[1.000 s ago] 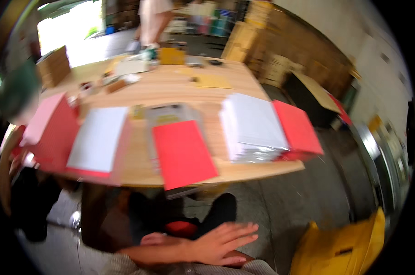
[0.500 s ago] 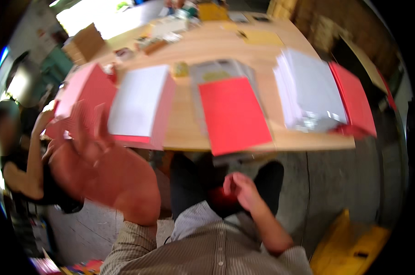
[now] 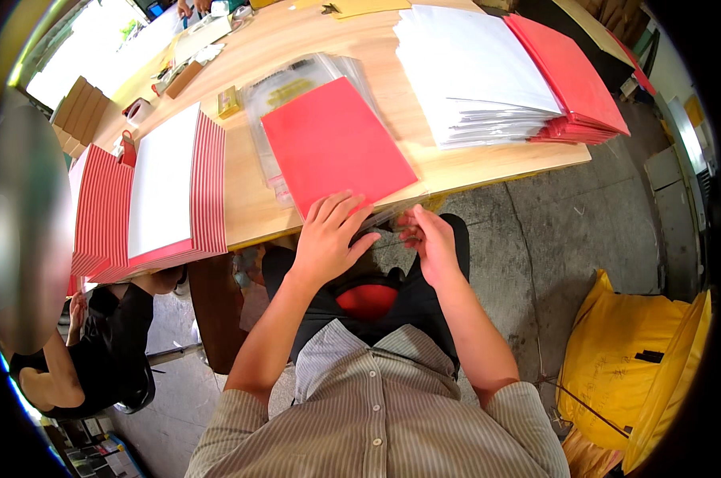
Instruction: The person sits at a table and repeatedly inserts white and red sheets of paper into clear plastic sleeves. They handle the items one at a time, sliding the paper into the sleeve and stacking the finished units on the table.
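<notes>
A red sheet or folder (image 3: 336, 143) lies at a slant on several clear plastic bags (image 3: 258, 103) at the table's near edge. My left hand (image 3: 329, 239) is open, palm down, its fingertips on the sheet's near edge and the thumb apart. A strip of clear plastic (image 3: 384, 213) sticks out over the table edge between my hands. My right hand (image 3: 431, 245) is beside that strip, just off the edge, with its fingers curled in. What its fingertips hold, if anything, is too small to make out.
Left stand stacks of red-and-white folders (image 3: 165, 187). A white stack (image 3: 480, 72) and a red stack (image 3: 572, 80) lie right. Further back are a small yellow box (image 3: 228, 102) and a tape roll (image 3: 137, 111). A person (image 3: 121, 342) sits at left; a yellow bag (image 3: 623, 366) stands on the floor.
My left hand has come from above the left stacks to the red sheet's near edge. My right hand has risen from my lap to the table edge. The view has shifted.
</notes>
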Motion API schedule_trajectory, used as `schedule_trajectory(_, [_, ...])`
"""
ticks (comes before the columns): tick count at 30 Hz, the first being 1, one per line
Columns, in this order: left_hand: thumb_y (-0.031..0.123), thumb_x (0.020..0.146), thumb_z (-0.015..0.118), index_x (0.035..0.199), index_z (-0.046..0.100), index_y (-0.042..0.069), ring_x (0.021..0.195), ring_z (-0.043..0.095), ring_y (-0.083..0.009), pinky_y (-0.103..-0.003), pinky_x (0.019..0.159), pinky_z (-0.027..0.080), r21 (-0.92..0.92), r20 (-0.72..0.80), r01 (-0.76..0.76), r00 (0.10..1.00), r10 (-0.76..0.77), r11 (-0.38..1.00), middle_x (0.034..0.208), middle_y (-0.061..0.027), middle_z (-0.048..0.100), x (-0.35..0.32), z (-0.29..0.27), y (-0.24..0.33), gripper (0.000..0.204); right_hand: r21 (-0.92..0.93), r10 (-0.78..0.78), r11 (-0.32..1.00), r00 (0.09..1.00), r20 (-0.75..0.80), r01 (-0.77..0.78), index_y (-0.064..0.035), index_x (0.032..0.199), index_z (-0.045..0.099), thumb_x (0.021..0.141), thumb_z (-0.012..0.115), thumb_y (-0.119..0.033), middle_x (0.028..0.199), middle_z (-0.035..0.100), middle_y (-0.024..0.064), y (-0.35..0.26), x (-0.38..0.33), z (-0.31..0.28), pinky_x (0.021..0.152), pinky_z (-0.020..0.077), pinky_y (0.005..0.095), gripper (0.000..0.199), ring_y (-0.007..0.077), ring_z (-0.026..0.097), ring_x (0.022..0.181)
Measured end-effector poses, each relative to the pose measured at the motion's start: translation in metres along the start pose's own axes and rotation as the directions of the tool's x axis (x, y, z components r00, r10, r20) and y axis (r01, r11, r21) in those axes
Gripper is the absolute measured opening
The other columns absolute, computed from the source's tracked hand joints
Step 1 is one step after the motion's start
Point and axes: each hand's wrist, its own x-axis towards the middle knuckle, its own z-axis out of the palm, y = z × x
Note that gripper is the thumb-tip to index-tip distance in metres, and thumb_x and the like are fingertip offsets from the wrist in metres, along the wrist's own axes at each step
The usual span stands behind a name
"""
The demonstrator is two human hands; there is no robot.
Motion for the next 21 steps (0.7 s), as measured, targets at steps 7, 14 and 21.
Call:
schedule_trajectory(7, [0.014, 0.075, 0.075, 0.111, 0.069, 0.008, 0.102, 0.06, -0.0218, -0.039, 0.089, 0.046, 0.176, 0.057, -0.081, 0.996, 0.072, 0.981, 0.106, -0.0032, 0.063, -0.008, 0.02, 0.002, 0.037, -0.019, -0.088, 0.996, 0.99, -0.107, 0.086, -0.0034, 0.096, 0.069, 0.094, 0.07, -0.02, 0.087, 0.071, 0.0051, 0.018, 0.023, 0.009, 0.058, 0.0428, 0.0244, 0.016, 0.0104, 0.06, 0.066])
schedule_trajectory(14, [0.008, 0.076, 0.066, 0.094, 0.07, 0.007, 0.092, 0.059, -0.0197, -0.036, 0.083, 0.046, 0.144, -0.038, -0.075, 0.996, 0.081, 0.987, 0.093, -0.0015, 0.061, -0.013, 0.017, -0.006, 0.019, 0.041, -0.088, 0.995, 0.985, -0.145, 0.095, -0.0074, 0.089, 0.068, 0.091, 0.072, -0.02, 0.082, 0.072, 0.004, 0.005, 0.029, 0.001, 0.053, 0.0392, 0.022, 0.013, 0.0077, 0.057, 0.061])
schedule_trajectory(21, [0.006, 0.077, 0.071, 0.092, 0.072, 0.008, 0.086, 0.061, -0.021, -0.036, 0.079, 0.046, 0.126, 0.068, -0.129, 0.99, 0.121, 0.984, 0.089, -0.0011, 0.063, -0.021, 0.009, -0.007, 0.015, 0.054, -0.08, 0.995, 0.99, -0.117, 0.086, -0.0073, 0.094, 0.068, 0.091, 0.072, -0.015, 0.087, 0.072, 0.0048, 0.006, 0.024, -0.004, 0.054, 0.0403, 0.0219, 0.009, 0.0078, 0.057, 0.063])
